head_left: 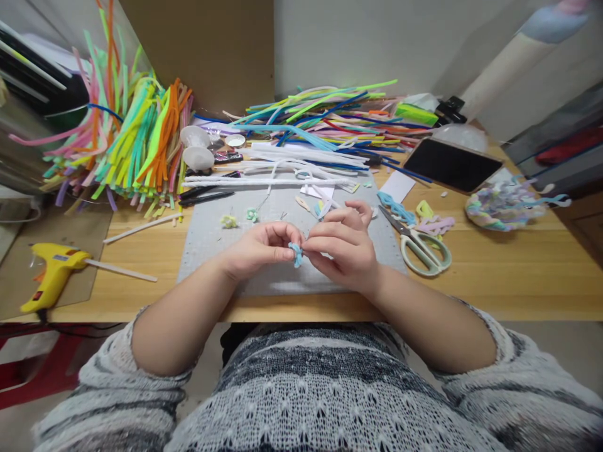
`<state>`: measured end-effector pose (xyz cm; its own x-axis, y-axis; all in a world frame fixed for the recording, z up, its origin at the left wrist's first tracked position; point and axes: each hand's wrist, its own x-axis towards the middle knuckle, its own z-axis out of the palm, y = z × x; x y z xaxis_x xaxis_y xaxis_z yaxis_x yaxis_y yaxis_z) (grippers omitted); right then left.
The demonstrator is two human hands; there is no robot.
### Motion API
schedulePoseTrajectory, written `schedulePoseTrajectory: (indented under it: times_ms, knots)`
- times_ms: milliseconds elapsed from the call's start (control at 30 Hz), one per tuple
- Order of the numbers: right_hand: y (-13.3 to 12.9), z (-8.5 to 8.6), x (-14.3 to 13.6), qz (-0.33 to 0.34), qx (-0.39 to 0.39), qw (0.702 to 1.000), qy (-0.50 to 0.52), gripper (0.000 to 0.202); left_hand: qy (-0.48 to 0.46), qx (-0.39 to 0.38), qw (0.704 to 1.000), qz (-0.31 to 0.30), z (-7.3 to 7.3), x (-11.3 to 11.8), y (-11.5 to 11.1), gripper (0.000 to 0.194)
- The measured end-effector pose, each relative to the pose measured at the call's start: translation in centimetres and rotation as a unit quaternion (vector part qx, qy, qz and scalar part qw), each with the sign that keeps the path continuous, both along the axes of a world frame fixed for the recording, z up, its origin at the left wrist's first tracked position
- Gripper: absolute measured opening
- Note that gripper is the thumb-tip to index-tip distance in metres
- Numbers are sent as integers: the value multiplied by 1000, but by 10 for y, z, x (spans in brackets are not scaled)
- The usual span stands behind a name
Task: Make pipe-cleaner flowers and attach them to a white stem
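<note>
Head view lets me look down, from far off, at two bare hands over a gray mat [202, 251] on a wood table [499, 270]. I see a small blue piece [296, 255] right between the hands, up off the mat and near the middle of it. The left hand [259, 251] holds the blue piece, with the thumb and a bent finger closed on its left side. The right hand [348, 248] comes in from the other side, its fingertips drawn in narrow at the right edge of the blue piece. I cannot tell if those tips pinch it or just touch it. Past the left hand, I can see a green bit [252, 215] and a yellow bit [228, 221] lying on the mat. White sticks [273, 182] lie farther back, beyond both hands. Scissors [409, 233] lie to the right of the right hand, partly on the mat, with their handles toward the person. Well off to the left, a yellow glue gun [56, 263] lies on its side.
</note>
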<state>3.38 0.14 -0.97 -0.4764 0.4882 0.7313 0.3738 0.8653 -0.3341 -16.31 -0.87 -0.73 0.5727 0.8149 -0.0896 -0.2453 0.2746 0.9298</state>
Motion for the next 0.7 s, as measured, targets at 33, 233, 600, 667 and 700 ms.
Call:
schedulePoseTrajectory:
  times_ms: [33,233,600,667,700]
  knots:
    - [0,0,0,4,-8,1000,-2,9,1,2,1000,-1,0,0,0,21]
    - [-1,-1,-1,10,-8,1000,-21,7,9,-1,1000,-4,-1,2,-1,25]
    - [-10,-2,-9,-25,23,998,48,8,-59,0,998,-2,-4,5,1,19]
    - [-9,-1,-8,-8,10,999,43,6,-68,-16,998,-9,-3,4,1,20]
    - [-8,-1,-8,1,2,999,41,6,-71,-27,997,-13,-2,3,1,20]
